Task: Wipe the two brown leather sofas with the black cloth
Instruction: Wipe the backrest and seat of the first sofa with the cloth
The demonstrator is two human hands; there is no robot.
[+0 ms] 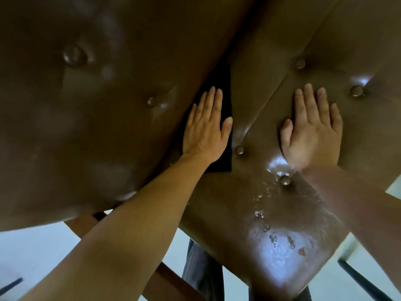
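Two brown leather sofas fill the view, one on the left and one on the right, both with tufted buttons. The black cloth lies along the gap between them. My left hand presses flat on the cloth with fingers together and extended. My right hand rests flat on the right sofa's seat, fingers spread, holding nothing. Wet streaks and droplets shine on the right sofa's near part.
A pale floor shows below the sofas. A brown wooden frame piece and dark legs stick out underneath. Grey trouser fabric is visible between the sofas' near edges.
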